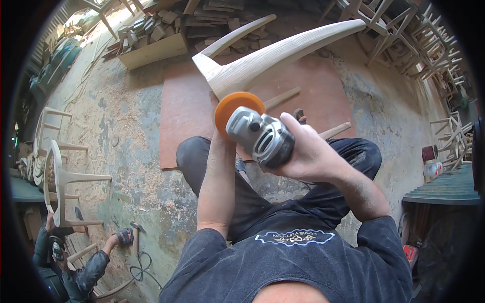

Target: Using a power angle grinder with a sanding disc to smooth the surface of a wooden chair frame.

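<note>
The right grip point(307, 147) holds one grinder point(254, 132) bearing one orange disc point(230, 104).

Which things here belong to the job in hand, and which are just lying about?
In the job:
sander in the right hand
wooden frame
probably the reddish board underneath

Apparently lying about:
wood offcuts
hammer
stacked chair frames

Orange disc point(232, 103), pale streaked wood point(285, 53)
</note>
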Available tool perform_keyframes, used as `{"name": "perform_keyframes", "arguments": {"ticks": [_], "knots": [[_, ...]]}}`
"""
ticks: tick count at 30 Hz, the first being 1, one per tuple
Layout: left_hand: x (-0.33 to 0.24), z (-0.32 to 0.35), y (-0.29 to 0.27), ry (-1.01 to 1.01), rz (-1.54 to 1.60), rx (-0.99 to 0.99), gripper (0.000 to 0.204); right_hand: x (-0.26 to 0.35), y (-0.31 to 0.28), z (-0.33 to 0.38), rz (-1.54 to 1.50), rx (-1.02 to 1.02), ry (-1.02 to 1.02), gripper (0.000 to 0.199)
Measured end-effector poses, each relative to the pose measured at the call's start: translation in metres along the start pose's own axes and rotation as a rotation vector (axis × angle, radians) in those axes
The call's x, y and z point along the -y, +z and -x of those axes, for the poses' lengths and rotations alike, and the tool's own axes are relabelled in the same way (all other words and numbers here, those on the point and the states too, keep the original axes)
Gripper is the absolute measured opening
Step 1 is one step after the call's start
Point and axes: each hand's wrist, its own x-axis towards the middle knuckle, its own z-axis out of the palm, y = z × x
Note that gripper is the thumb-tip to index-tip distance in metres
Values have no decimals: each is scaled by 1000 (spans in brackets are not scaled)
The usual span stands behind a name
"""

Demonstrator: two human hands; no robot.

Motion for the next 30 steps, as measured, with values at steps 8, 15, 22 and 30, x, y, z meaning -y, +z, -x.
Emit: {"name": "perform_keyframes", "arguments": {"ticks": [8,15,22,30], "knots": [[1,11,48,58,-287,-305,50,-21,-74,1,-61,-400,46,59],[2,8,38,31,-340,-369,79,-20,-44,11,47,-286,-95,61],[17,11,5,14,-60,117,80,6,-17,1,23,-28,16,61],[15,-2,5,160,-268,-357,61,-4,-90,10,-114,-451,152,57]]}}
